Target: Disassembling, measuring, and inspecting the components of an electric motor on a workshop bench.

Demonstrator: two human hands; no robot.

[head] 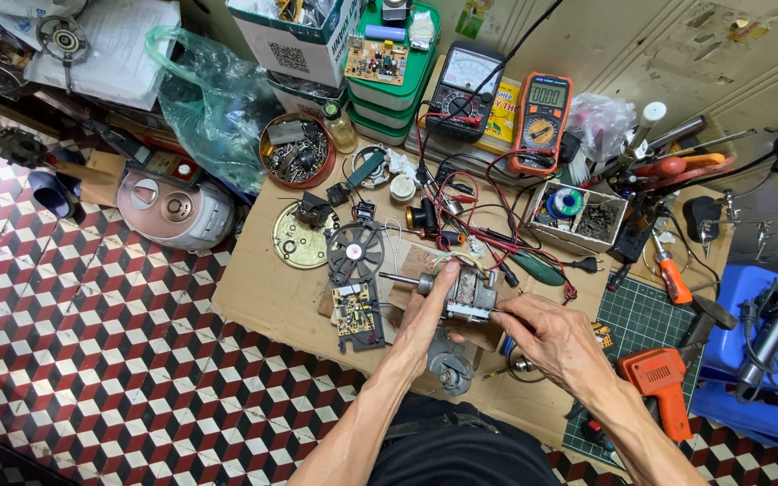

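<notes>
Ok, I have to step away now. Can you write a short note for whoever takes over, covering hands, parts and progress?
Left hand: grips the small electric motor from its left side, over the cardboard sheet.
Right hand: fingers at the motor's right end.
Parts: motor shaft points left; green circuit board and black fan blade lie left of it; orange soldering gun on the green mat.
Done: motor is out and in hand.
Left: cannot tell from this view.

Forearms bare, no sleeves, watch or rings showing. Left hand (427, 310), right hand (551, 335) gloveless. Dark clothing at lap.
</notes>
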